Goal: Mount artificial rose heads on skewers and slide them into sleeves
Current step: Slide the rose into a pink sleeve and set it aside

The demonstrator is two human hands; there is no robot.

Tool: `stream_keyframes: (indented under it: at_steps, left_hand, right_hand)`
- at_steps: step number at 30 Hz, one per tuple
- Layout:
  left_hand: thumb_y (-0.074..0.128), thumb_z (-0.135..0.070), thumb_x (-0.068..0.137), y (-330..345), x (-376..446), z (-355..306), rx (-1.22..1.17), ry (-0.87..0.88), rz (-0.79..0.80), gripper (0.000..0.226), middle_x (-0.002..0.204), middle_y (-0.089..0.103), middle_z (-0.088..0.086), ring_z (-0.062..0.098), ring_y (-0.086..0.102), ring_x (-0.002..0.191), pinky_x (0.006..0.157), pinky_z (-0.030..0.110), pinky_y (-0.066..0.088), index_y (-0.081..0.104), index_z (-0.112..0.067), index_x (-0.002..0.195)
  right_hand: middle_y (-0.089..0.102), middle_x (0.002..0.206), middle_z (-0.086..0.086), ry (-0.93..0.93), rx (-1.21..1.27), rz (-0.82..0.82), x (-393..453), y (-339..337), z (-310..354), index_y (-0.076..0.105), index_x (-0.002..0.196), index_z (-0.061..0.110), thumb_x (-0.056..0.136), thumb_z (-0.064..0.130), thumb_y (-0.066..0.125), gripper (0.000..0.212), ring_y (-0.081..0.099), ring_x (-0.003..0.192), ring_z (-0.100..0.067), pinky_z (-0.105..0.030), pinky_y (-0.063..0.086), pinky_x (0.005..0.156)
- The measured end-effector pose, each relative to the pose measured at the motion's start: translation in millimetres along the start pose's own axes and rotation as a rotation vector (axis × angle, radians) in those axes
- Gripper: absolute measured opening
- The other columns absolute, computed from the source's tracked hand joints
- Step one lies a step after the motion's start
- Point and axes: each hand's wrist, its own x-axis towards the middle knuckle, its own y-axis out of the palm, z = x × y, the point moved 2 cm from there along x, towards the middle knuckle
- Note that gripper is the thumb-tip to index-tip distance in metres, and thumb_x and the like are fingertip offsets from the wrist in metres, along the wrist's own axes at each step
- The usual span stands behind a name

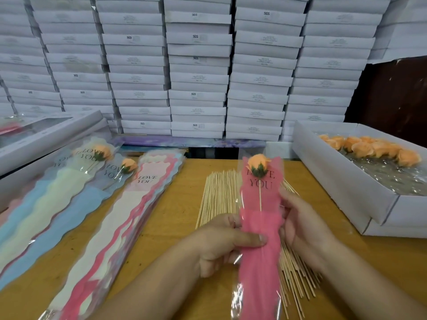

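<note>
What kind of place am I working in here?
Likely a small packing workshop or stockroom: identical white boxes stacked along the wall, loose skewers on the table, an open box of rose heads.

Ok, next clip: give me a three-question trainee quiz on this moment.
1. True or false: the rose already sits inside the pink sleeve.
2. What lies on the table under the hands? A) skewers B) scissors C) ribbon
3. Where are the loose roses kept?

Key:
1. True; the left hand and right hand hold it.
2. A, skewers.
3. In the white box on the right.
</note>
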Motion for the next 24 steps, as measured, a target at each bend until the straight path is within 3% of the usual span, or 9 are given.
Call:
stream_keyframes:
  at_steps: [3,5,8,9,13,16,18,20,24]
  left_hand:
    - [0.078,-0.005,0.073,-14,-9,-22,-0.015,0.074,-0.083,0.036,0.095,0.078,0.014,0.022,0.076,0.082,0.073,0.032,0.062,0.071,-0.001,0.108]
    - [0.076,-0.009,0.071,-28,-15,-40,-0.007,0.113,-0.161,0.041,0.086,0.077,0.013,0.020,0.075,0.072,0.062,0.029,0.060,0.067,0.002,0.109]
    - [0.067,-0.008,0.088,-60,-26,-69,0.072,0.136,-0.284,0.008,0.072,0.075,0.011,0.018,0.071,0.055,0.049,0.026,0.056,0.070,-0.002,0.092]
    - [0.064,-0.008,0.091,-73,-30,-77,0.103,0.141,-0.328,0.008,0.071,0.074,0.012,0.019,0.070,0.053,0.048,0.026,0.056,0.070,-0.002,0.090]
    - [0.064,-0.006,0.093,-142,-53,-101,0.365,0.171,-0.558,0.010,0.076,0.075,0.007,0.016,0.068,0.057,0.056,0.029,0.056,0.072,-0.004,0.099]
    - [0.071,-0.004,0.089,-206,-75,-105,0.570,0.139,-0.768,0.015,0.084,0.071,0.019,0.025,0.062,0.067,0.069,0.033,0.051,0.071,0.002,0.102]
    - [0.077,-0.005,0.084,-248,-92,-103,0.655,0.103,-0.923,0.017,0.078,0.072,0.023,0.026,0.062,0.060,0.060,0.031,0.052,0.072,0.001,0.098]
    - [0.082,-0.007,0.080,-279,-106,-93,0.688,0.033,-1.013,0.015,0.064,0.072,0.014,0.025,0.064,0.050,0.049,0.030,0.054,0.074,-0.004,0.093]
    - [0.089,-0.015,0.074,-314,-117,-58,0.723,-0.183,-1.114,0.032,0.083,0.072,0.019,0.037,0.068,0.074,0.075,0.046,0.058,0.073,-0.002,0.097]
  right_hand:
    - [0.072,0.078,-0.010,0.040,0.104,-0.040,4,-4,1,0.066,0.103,0.007,0.099,0.038,0.046,0.038,0.065,0.059,-0.016,-0.024,0.053,0.048]
    - [0.073,0.080,-0.010,0.046,0.114,-0.046,7,-10,0,0.067,0.107,0.005,0.099,0.037,0.046,0.039,0.063,0.057,-0.014,-0.023,0.051,0.044]
    - [0.073,0.084,-0.010,0.048,0.080,-0.041,9,-16,-2,0.067,0.111,0.006,0.100,0.037,0.046,0.039,0.064,0.060,-0.014,-0.023,0.052,0.046]
    - [0.073,0.084,-0.010,0.048,0.076,-0.038,10,-17,-2,0.067,0.111,0.006,0.100,0.036,0.045,0.039,0.064,0.061,-0.014,-0.023,0.052,0.046]
    - [0.073,0.083,-0.008,0.039,0.049,-0.041,12,-19,-3,0.066,0.113,0.006,0.100,0.034,0.045,0.037,0.064,0.060,-0.013,-0.023,0.051,0.046]
    - [0.073,0.084,-0.008,0.026,0.018,-0.038,12,-19,-4,0.066,0.114,0.007,0.099,0.033,0.047,0.036,0.064,0.061,-0.013,-0.023,0.052,0.048]
    - [0.074,0.085,-0.007,0.020,0.001,-0.033,11,-18,-5,0.065,0.115,0.007,0.098,0.032,0.048,0.035,0.065,0.062,-0.013,-0.023,0.052,0.049]
    - [0.074,0.086,-0.006,0.016,-0.009,-0.029,11,-17,-5,0.065,0.116,0.007,0.095,0.032,0.051,0.035,0.065,0.062,-0.013,-0.024,0.052,0.050]
    - [0.074,0.085,-0.007,0.004,-0.024,-0.029,11,-17,-5,0.064,0.116,0.008,0.090,0.031,0.055,0.036,0.065,0.062,-0.013,-0.024,0.053,0.050]
